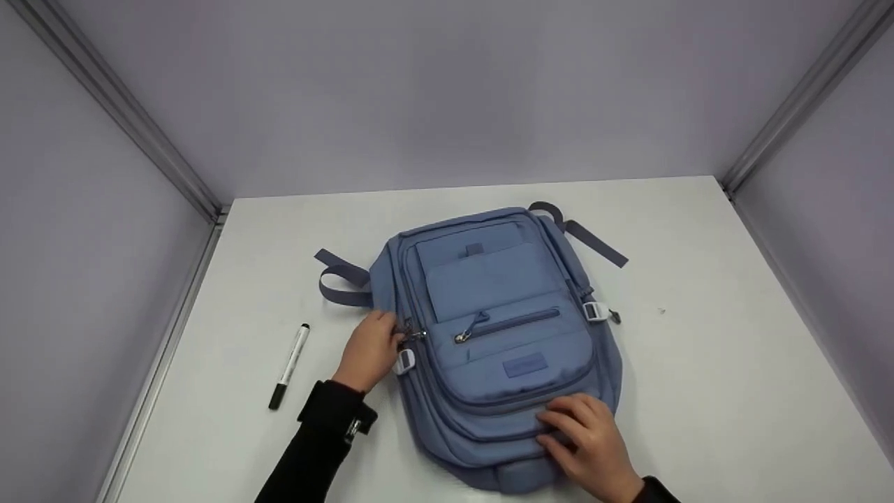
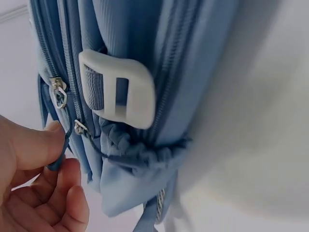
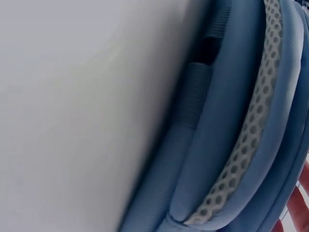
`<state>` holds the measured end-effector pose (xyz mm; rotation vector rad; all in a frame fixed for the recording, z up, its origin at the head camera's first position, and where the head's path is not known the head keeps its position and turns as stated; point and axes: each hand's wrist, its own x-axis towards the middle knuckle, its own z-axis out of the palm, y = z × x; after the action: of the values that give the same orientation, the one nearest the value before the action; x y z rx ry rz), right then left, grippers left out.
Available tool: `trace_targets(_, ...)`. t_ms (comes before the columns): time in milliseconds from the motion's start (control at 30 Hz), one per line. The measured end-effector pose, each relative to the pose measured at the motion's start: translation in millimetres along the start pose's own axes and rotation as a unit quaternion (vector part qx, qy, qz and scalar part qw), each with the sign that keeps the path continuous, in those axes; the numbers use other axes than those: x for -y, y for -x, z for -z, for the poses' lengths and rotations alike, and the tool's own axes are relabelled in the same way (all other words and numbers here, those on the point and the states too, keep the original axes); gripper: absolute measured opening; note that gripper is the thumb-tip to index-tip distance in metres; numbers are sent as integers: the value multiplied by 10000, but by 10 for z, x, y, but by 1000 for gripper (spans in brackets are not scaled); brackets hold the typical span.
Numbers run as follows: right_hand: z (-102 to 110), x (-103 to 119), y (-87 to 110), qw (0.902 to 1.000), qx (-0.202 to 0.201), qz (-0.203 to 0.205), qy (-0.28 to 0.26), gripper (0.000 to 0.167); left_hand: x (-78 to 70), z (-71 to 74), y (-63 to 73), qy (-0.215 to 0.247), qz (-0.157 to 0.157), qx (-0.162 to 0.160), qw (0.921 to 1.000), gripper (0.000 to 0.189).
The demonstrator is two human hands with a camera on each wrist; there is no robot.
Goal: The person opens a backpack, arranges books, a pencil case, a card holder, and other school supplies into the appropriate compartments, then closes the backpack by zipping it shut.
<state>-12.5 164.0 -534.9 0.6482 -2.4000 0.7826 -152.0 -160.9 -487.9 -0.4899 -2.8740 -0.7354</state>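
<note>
A blue backpack (image 1: 499,279) lies front side up on the white table, with its far end tilted slightly left. At its left side my left hand (image 1: 369,353) pinches the cord of a zipper pull (image 2: 66,142) between thumb and forefinger. A second zipper pull (image 2: 80,127) hangs beside it, next to a white plastic buckle (image 2: 118,89). My right hand (image 1: 585,440) rests on the near right part of the backpack, fingers loosely bent against the fabric. In the right wrist view only a few of its fingertips (image 3: 298,208) show, past the padded strap with grey mesh (image 3: 246,130).
A black-and-white marker (image 1: 290,367) lies left of the backpack. Dark webbing straps (image 1: 596,243) stick out at the far end on both sides. A tiny scrap (image 1: 661,310) lies to the right. Grey panels (image 1: 461,91) wall in the table (image 1: 740,391).
</note>
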Motion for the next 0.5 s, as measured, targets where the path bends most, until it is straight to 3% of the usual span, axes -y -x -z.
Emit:
trace_targets(233, -42, 16, -7, 9988, -270, 40, 400, 43, -170, 37, 308, 330, -17, -20, 9995, 8)
trace_targets(367, -73, 28, -15, 9986, -342, 22, 410, 43, -319, 22, 456, 568, -149, 37, 9983, 9)
trace_targets(500, -81, 32, -24, 9983, -356, 39, 458, 40, -451, 44, 601, 1055, -105, 317, 9939, 9)
